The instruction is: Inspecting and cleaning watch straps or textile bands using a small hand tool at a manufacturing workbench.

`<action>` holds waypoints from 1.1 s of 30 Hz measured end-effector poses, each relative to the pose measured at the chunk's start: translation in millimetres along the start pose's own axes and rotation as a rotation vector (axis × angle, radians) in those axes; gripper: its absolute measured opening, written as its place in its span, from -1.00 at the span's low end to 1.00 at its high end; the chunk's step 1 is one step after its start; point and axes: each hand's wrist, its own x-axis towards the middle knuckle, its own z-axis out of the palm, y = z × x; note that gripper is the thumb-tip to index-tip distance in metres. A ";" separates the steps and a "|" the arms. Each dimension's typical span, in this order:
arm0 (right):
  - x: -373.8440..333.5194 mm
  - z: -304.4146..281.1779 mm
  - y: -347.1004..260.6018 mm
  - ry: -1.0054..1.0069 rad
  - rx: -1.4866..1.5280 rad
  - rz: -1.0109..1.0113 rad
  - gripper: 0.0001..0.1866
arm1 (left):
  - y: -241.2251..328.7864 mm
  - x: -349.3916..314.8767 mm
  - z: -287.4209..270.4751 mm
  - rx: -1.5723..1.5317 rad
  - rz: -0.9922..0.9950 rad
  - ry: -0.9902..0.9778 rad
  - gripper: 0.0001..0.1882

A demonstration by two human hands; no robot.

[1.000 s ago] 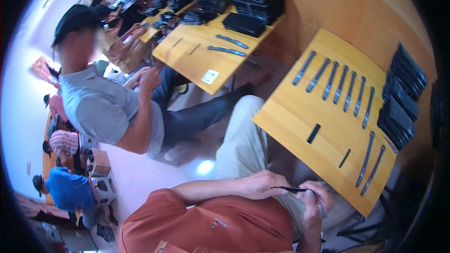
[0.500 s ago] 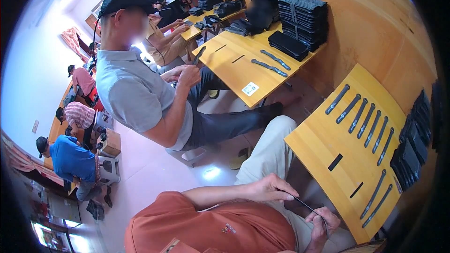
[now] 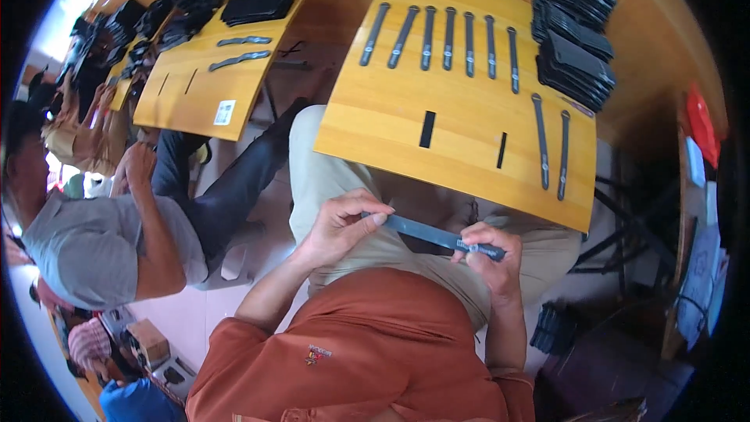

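A dark grey flat strap (image 3: 426, 232) is stretched between my hands over my lap, in front of the table's near edge. My left hand (image 3: 340, 227) pinches one end between thumb and fingers. My right hand (image 3: 492, 258) grips the other end, where a small pale marking shows. On the yellow wooden table (image 3: 375, 129) beyond, several similar straps (image 3: 448, 39) lie side by side along the far part. Two more straps, one strap (image 3: 541, 141) beside another strap (image 3: 564, 156), lie nearer on the right.
Stacked bundles of black straps or pouches (image 3: 576, 70) stand at the table's far right. The tabletop has two dark slots (image 3: 427, 130). At left, a co-worker in a grey shirt (image 3: 94, 246) sits by another yellow table (image 3: 187, 113). A red bag (image 3: 703, 126) hangs far right.
My view has swung right, bringing my table to the middle. The strap, edge-on before, now shows its flat face; both hands still hold it.
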 end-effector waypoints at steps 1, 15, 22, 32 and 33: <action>-7.9 -3.0 0.4 0.115 0.007 0.075 -0.80 | 1.1 7.0 2.6 0.033 -0.004 -0.020 -0.82; 8.4 -49.5 6.9 0.441 -0.501 0.042 -0.84 | -11.6 69.7 16.9 0.046 -0.090 0.040 -0.77; 54.7 -81.4 13.4 0.488 -0.486 0.083 -0.77 | -10.2 121.7 6.7 0.103 -0.083 0.012 -0.76; 86.0 -100.9 40.4 0.588 -0.625 0.000 -0.82 | -21.7 179.7 0.3 0.325 -0.065 0.022 -0.81; 88.6 -100.1 40.1 0.597 -0.642 0.017 -0.82 | -22.2 182.6 -0.2 0.348 -0.061 0.019 -0.81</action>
